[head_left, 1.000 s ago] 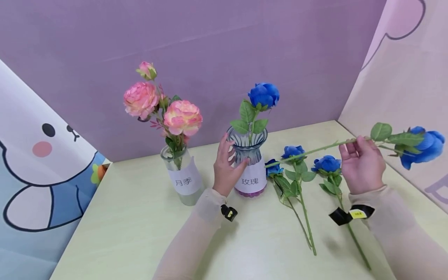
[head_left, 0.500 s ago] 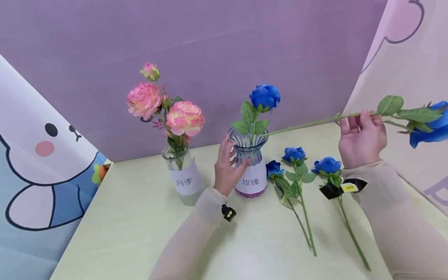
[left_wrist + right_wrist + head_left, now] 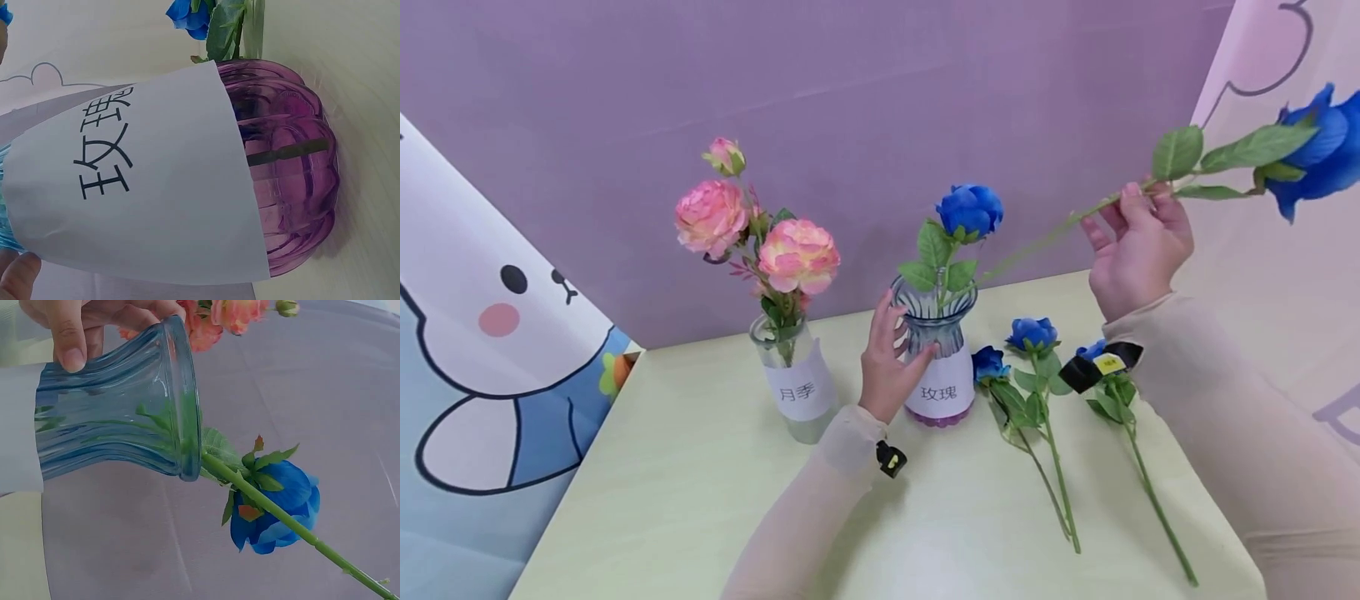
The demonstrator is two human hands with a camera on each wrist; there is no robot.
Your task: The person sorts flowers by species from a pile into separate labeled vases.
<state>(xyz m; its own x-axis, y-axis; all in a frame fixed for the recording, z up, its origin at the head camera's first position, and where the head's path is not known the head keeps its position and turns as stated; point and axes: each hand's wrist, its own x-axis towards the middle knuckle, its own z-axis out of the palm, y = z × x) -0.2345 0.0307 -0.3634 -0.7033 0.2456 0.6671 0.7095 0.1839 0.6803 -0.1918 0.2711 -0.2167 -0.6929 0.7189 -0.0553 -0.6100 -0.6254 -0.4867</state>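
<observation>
One counter (image 3: 662,467) carries two glass vases (image 3: 947,336) with two paper labels (image 3: 942,379). There are two hands (image 3: 887,372) and two black wrist straps (image 3: 891,459). Blue roses (image 3: 970,210) number five: one vased, one held, three lying toward the counter's right edge. Two large pink blooms (image 3: 798,255) and one topmost pink bud (image 3: 726,157) show plainly.

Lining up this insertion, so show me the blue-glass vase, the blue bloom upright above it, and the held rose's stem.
Blue-glass vase (image 3: 949,338): head view, on its neck.
Upright blue bloom (image 3: 972,210): head view, on its petals.
Held rose's stem (image 3: 300,530): right wrist view, partway along.
</observation>
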